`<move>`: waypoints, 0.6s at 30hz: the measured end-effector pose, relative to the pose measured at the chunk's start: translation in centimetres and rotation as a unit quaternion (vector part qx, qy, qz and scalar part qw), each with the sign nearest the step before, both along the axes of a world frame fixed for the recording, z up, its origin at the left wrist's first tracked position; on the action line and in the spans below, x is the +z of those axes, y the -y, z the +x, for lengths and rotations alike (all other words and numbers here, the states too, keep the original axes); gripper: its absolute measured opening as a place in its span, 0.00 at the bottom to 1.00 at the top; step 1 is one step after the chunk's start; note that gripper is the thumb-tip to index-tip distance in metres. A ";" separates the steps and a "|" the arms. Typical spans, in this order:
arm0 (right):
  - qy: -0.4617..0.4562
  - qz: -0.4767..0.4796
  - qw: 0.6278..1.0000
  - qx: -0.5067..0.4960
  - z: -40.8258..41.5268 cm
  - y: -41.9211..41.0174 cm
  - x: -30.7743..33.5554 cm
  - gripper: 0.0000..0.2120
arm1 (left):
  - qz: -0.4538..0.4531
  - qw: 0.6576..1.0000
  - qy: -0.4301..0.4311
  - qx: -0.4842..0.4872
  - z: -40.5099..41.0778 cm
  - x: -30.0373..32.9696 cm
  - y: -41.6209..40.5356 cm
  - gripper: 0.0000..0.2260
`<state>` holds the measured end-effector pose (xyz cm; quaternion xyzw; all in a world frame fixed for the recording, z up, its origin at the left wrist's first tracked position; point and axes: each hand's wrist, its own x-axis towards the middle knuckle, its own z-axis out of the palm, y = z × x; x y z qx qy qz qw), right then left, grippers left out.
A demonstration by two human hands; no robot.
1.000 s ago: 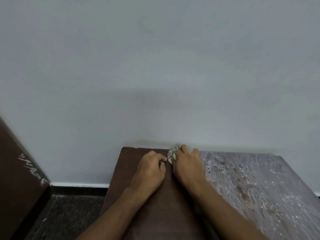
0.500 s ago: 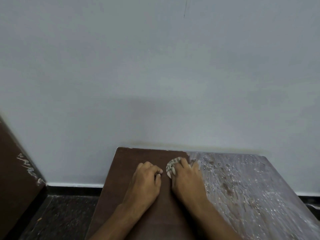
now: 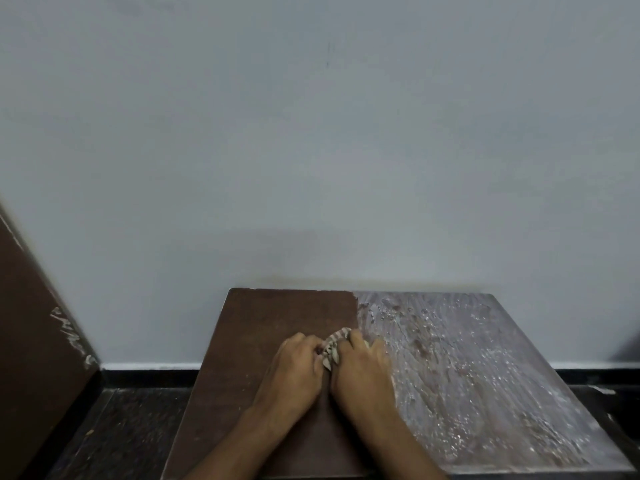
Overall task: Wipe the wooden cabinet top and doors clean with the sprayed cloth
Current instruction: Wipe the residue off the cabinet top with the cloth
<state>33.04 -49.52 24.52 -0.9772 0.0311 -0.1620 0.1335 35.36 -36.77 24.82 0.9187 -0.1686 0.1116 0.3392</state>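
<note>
- Left hand point(image 3: 294, 370) and right hand point(image 3: 362, 374) sit side by side, fingers curled, pinching a striped cloth point(image 3: 334, 348) between them.
- The cloth presses on the wooden cabinet top point(image 3: 263, 327); a whitish, wet-looking area point(image 3: 467, 375) spreads toward 3 o'clock.

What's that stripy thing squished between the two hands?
In the head view, a bunched striped cloth lies between the left hand and the right hand. Both grip it, pressed on the cabinet top.
</note>
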 end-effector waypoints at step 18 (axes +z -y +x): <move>0.013 0.001 0.993 0.120 -8.1 -0.6 -1.1 0.20 | 0.010 1.000 -0.004 0.017 -1.2 0.8 0.1 0.06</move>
